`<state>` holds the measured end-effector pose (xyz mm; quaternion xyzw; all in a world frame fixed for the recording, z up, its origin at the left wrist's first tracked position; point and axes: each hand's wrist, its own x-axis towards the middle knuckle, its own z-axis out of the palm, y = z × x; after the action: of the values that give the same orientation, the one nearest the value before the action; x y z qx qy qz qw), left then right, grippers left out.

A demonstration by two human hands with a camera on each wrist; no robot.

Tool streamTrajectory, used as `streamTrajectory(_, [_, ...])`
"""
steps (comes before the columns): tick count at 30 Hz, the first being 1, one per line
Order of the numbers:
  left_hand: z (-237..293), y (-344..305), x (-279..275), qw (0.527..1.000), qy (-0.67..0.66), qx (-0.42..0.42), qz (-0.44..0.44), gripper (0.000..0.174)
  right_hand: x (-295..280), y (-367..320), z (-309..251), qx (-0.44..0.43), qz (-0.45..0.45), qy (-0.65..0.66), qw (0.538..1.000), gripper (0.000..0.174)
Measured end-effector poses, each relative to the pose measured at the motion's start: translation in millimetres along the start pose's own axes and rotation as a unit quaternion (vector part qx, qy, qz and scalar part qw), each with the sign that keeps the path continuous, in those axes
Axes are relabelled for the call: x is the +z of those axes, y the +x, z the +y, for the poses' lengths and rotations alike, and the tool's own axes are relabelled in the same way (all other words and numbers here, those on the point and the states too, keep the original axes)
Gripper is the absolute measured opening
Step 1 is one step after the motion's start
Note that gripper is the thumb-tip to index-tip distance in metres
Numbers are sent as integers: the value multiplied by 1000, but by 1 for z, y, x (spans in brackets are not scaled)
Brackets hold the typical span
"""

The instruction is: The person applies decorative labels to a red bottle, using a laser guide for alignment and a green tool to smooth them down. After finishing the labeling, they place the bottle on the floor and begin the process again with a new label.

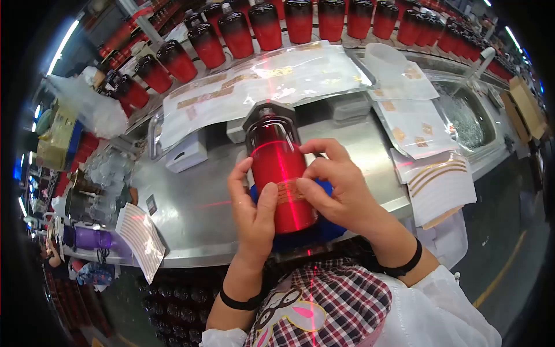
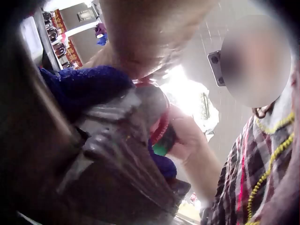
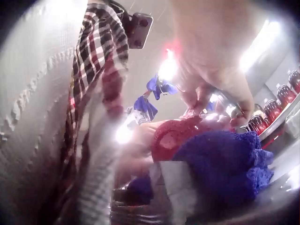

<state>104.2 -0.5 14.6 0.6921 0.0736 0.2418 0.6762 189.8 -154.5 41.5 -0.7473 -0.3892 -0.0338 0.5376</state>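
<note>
Checked cloth with a rabbit patch is seen at the bottom of the frame, between white sleeves. Just above it, the bottle is held by the left hand, with the fingers set along its left side and the thumb laid on its front. By the right hand, the right end of the label is pinched between thumb and forefinger, held close together; another finger is bent toward the bottle's side. The label is placed low on the bottle, which is laid in the middle of the frame with its neck pointed up the frame. Its red body is darkened toward the neck and crossed by red light lines. A blue cloth is seen under its lower end, and the neck is framed by a grey holder.

Around these, the metal desk is spread. A striped sheet is hung over its edge at lower left, and a white box is set left of the bottle. Beyond, a white sheet with gold pieces is laid, backed by a row of red-and-black bottles along the top. Papers and a sink are found at right.
</note>
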Motion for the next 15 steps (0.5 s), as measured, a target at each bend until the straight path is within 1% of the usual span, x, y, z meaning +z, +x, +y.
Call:
streamTrajectory(2, [-3, 1, -3, 999, 30, 18, 10, 50, 0, -1, 3, -17, 15, -16, 1000, 11])
streamTrajectory(3, [-6, 2, -2, 999, 37, 28, 5, 50, 3, -3, 5, -5, 25, -6, 1000, 13])
streamTrajectory(5, [-1, 2, 2, 999, 5, 38, 10, 49, 10, -4, 11, -28, 52, 22, 998, 14])
streamTrajectory(7, [0, 2, 3, 1000, 14, 19, 12, 49, 12, -5, 14, -52, 70, 25, 996, 14])
streamTrajectory(10, [-4, 3, 3, 998, -52, 31, -17, 49, 16, -6, 17, -43, 77, 13, 996, 17])
streamTrajectory(13, [-9, 2, 1, 998, -40, 38, -3, 49, 18, -7, 16, -34, 74, 27, 996, 17])
streamTrajectory(15, [-4, 0, 4, 998, -59, 21, 2, 49, 18, -7, 17, -27, 67, 38, 997, 18])
